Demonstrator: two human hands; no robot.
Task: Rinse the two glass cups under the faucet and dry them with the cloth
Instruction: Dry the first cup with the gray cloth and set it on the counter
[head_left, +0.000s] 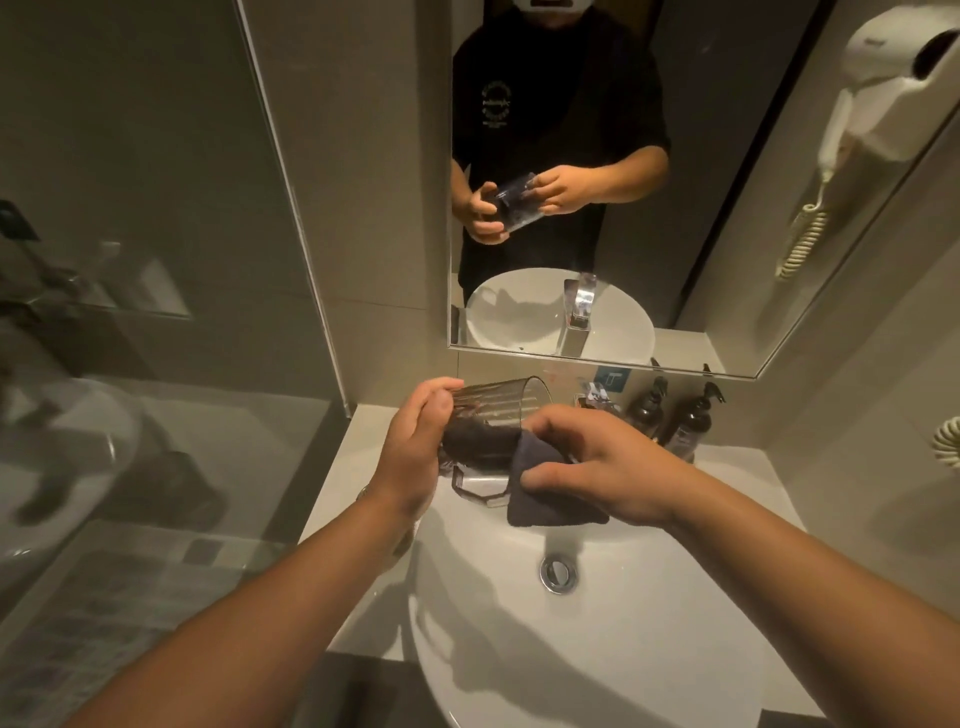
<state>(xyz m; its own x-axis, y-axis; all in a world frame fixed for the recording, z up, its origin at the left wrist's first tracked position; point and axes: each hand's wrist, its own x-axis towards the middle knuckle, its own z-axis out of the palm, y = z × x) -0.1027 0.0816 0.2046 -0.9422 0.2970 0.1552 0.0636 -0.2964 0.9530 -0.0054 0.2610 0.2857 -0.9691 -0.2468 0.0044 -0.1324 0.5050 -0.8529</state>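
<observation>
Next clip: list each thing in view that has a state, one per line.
Cup: tilted over the sink, held by left hand, cloth stuffed inside.
Cloth: gripped by right hand, partly in the cup.
Sink: no water pooled, drain open.
Pump bottles: upright by the wall.
Hair dryer: docked in its wall holder.

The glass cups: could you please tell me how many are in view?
1: the glass cup lies tilted over the sink, between both hands. A second may be hidden.
</observation>
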